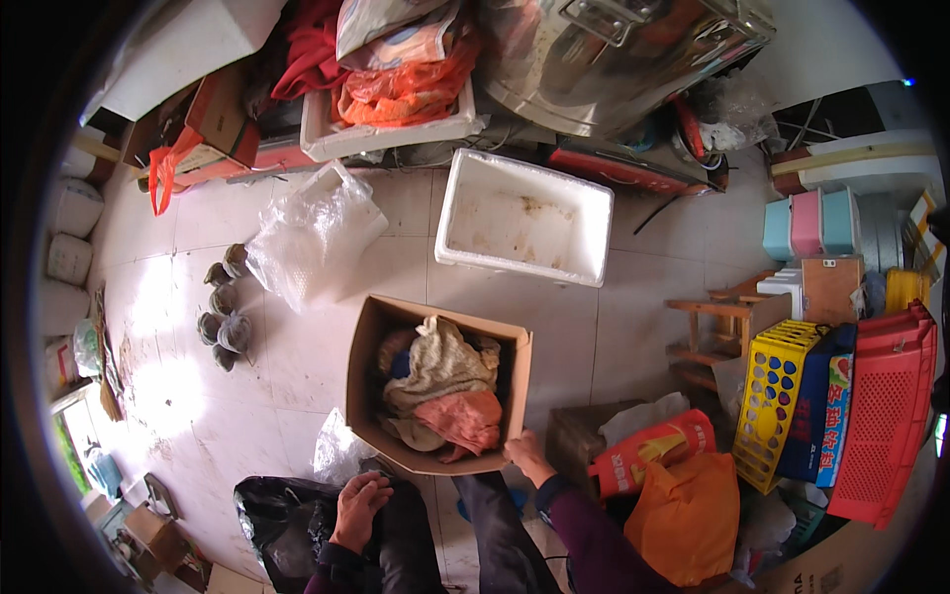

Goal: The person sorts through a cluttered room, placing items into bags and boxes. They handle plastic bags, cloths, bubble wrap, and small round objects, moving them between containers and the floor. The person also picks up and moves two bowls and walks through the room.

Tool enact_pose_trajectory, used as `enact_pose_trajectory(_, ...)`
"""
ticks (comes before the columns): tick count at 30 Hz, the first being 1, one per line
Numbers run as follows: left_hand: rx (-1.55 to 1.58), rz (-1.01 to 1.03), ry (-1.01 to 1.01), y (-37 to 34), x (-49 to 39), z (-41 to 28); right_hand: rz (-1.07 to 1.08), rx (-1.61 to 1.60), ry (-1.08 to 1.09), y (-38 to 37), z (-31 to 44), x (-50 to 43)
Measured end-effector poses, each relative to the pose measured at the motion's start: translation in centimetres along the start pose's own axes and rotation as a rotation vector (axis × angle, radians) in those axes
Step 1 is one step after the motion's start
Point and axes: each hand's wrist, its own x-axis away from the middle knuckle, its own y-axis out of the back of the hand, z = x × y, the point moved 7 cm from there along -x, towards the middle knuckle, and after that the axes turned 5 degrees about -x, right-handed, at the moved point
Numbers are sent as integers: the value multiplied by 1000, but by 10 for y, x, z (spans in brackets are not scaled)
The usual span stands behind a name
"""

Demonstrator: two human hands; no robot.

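An open cardboard box [439, 465] stands on the tiled floor before my legs. Inside it lie a beige mesh bag [434, 364], a salmon-pink bag [464, 419] and other bundles, partly covered. My right hand [527, 454] grips the box's near right corner. Over my left knee, my left hand [360, 505] hangs with loosely bent fingers and nothing in it. A black plastic bag [282, 520] lies beside my left leg, and clear plastic [338, 449] lies between that bag and the box.
Beyond the box sits a white foam box [527, 215], with bubble wrap [312, 230] to its left. Several small tied bundles [223, 301] lie at left. Orange bag [686, 512], yellow crate [775, 401], red basket [883, 416] and wooden stool [712, 319] crowd the right side.
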Motion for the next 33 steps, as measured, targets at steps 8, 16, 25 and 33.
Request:
enact_pose_trajectory(8, 6, 67, -12, -56, 25, -19, -57, 308, 142, 110, 26, 13)
enact_pose_trajectory(16, -243, 13, -72, -44, 50, -8, -116, 164, -3, 156, 10, -9)
enact_pose_trajectory(25, -376, -183, -63, 10, 75, -4, -90, -122, 139, 168, -4, -11)
enact_pose_trajectory(33, -531, -351, -235, 64, 86, -2, -269, 107, 131, 184, 22, -35)
